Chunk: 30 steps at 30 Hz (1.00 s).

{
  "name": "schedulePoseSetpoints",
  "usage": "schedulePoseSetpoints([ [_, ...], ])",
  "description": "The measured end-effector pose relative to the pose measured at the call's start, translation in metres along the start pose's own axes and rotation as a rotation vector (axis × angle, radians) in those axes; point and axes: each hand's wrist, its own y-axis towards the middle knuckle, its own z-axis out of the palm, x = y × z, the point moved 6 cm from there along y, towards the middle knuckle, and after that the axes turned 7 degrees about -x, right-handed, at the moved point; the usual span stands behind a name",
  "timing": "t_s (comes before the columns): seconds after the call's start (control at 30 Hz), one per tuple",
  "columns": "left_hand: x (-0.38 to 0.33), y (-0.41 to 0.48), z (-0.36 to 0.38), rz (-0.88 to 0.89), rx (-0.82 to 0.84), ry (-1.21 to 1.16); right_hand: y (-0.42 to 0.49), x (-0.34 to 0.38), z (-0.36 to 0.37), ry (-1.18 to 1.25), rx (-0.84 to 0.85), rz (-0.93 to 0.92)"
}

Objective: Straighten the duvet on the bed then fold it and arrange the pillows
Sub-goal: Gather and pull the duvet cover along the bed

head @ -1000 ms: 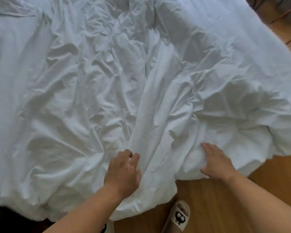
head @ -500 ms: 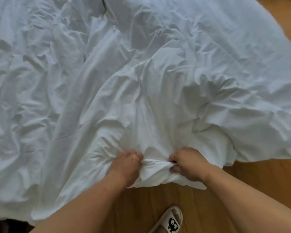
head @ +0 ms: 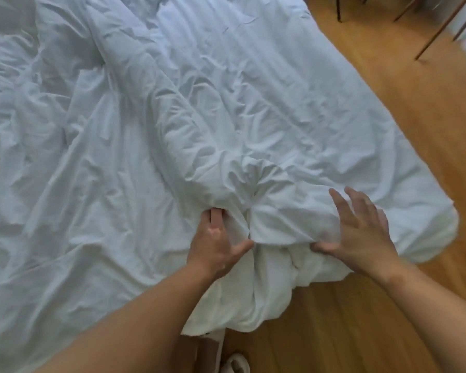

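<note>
A crumpled white duvet [head: 172,130] covers the bed and fills most of the view, with its near corner bunched and hanging over the bed's edge toward the floor. My left hand [head: 215,238] grips a fold of that bunch, its fingers dug into the fabric and its thumb pressed against it. My right hand [head: 361,235] is to the right of it with fingers spread and straight. It lies over the duvet's corner, thumb touching the edge. No pillow shows plainly.
Wooden floor [head: 388,319] runs along the bed's right side and near edge. Thin dark furniture legs [head: 436,36] stand at the far right. A white slipper [head: 236,364] lies on the floor at the bottom, close to the hanging duvet.
Both hands were gripping the duvet's edge close together. Now the right hand has let go and spread open further right, and the view has swung toward the bed's corner.
</note>
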Motion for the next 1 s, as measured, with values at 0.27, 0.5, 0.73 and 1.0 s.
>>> schedulePoseSetpoints([
  [0.27, -0.009, 0.054, 0.081, -0.253, 0.174, 0.210, 0.059, -0.015, 0.057, -0.039, 0.325, -0.254],
  [0.5, -0.005, 0.073, 0.094, -0.252, 0.047, 0.292, 0.095, -0.015, 0.083, 0.130, 0.194, -0.447],
  [0.73, -0.024, 0.049, 0.070, -0.260, -0.026, 0.261, 0.121, -0.041, 0.010, -0.105, 0.546, -0.562],
  [1.0, -0.060, 0.007, 0.104, -0.672, -0.037, 0.424, 0.128, -0.098, 0.014, -0.216, 0.894, -0.733],
])
